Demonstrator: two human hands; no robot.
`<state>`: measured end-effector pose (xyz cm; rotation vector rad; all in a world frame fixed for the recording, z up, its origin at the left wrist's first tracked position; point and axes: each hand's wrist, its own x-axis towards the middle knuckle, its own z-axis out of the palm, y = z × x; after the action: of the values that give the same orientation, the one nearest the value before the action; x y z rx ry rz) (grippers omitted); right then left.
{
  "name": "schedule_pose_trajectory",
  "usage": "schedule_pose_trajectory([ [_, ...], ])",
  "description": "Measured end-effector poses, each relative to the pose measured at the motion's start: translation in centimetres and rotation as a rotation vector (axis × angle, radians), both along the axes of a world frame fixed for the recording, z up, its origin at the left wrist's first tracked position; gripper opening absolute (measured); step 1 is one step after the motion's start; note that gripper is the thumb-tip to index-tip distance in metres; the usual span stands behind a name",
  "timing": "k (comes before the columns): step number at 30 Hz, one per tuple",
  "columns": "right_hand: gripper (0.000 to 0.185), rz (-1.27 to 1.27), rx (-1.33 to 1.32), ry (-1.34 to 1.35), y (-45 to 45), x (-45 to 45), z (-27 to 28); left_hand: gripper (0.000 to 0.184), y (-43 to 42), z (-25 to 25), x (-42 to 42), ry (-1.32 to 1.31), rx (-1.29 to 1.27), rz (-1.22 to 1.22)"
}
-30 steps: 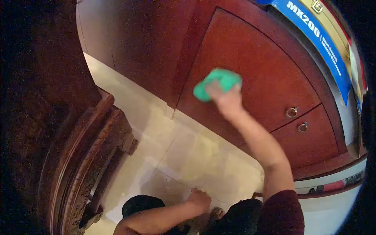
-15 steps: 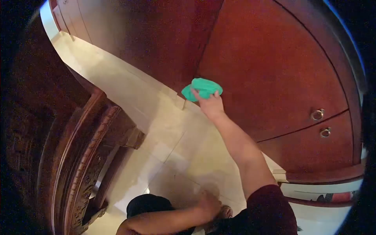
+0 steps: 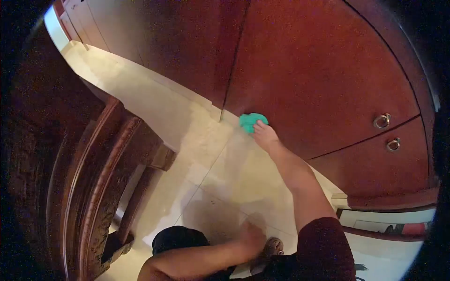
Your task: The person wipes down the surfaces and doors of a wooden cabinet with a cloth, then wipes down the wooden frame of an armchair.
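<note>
A green cloth is bunched under the fingers of my right hand. My right arm stretches forward, and the cloth lies against the bottom edge of the reddish-brown cabinet door, close to the pale floor. Bent across the front of my body, my left hand hangs over the floor above a foot. Its fingers are blurred, and no object shows in it.
Two ring handles are on the cabinet at the right. A carved dark wooden piece of furniture stands on the left. Between them runs a tiled floor. A framed picture shows at lower right.
My right hand has moved the green cloth down and slightly right, from the door's surface to its lower edge. The view has shifted a little.
</note>
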<state>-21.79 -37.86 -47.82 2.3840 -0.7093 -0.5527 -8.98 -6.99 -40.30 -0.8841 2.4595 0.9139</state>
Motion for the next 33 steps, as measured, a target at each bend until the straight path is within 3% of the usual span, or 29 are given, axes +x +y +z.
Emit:
schedule_pose_trajectory([
  [3, 0.018, -0.065, 0.096, 0.048, 4.1, -7.5, 0.0, 0.025, -0.8, 2.2, 0.4, -0.017, -0.038, -0.033],
  [6, 0.016, -0.100, 0.171, 0.224, 9.3, -15.2, 2.2, 0.025, 0.9, 0.8, 0.2, 0.118, -0.190, 0.065],
  [9, 0.018, -0.179, 0.201, 0.262, 13.2, -21.2, 3.1, 0.026, 1.1, 1.3, -0.3, 0.059, -0.086, -0.061],
  [12, 0.023, -0.187, 0.214, 0.198, 14.5, -22.1, 5.9, 0.027, 0.6, 2.3, -0.3, 0.027, -0.001, -0.118],
  [14, 0.030, -0.130, 0.158, -0.022, 13.8, -16.2, 10.7, 0.028, 0.6, 1.9, -0.4, 0.045, -0.039, -0.136],
  [17, 0.036, -0.123, -0.093, -0.218, 10.5, -7.3, 19.5, 0.028, -0.5, 4.6, -0.4, -0.011, -0.015, -0.175],
  [20, 0.049, 0.083, -0.700, -0.629, 5.7, -1.9, 27.8, 0.028, -0.3, 5.3, -0.2, -0.006, -0.014, -0.179],
  [22, 0.054, -0.099, -0.848, -0.748, 4.2, 0.5, 31.2, 0.029, -0.4, 5.3, -0.4, 0.002, -0.020, -0.195],
  [24, 0.054, -0.200, -0.911, -0.723, 2.3, 1.5, 30.6, 0.030, -0.7, 5.5, -0.3, -0.027, -0.007, -0.240],
  [26, 0.053, -0.238, -0.716, -0.694, 1.7, 2.3, 26.8, 0.032, -0.6, 4.7, -0.3, -0.021, -0.031, -0.205],
  [29, 0.047, -0.162, -0.319, -0.481, 1.1, 1.4, 16.2, 0.033, -1.1, 5.7, 0.0, -0.042, 0.037, -0.176],
  [30, 0.046, -0.273, -0.075, -0.432, 1.9, 1.2, 13.3, 0.034, -1.4, 6.3, 0.1, -0.056, 0.075, -0.169],
  [32, 0.040, -0.475, 0.131, -0.264, 2.1, 0.7, 6.5, 0.035, -1.0, 6.5, -0.2, -0.111, 0.065, -0.064],
  [33, 0.037, -0.196, 0.044, -0.154, 2.1, -0.6, 3.9, 0.036, -0.7, 6.4, -0.2, -0.139, 0.062, -0.010],
])
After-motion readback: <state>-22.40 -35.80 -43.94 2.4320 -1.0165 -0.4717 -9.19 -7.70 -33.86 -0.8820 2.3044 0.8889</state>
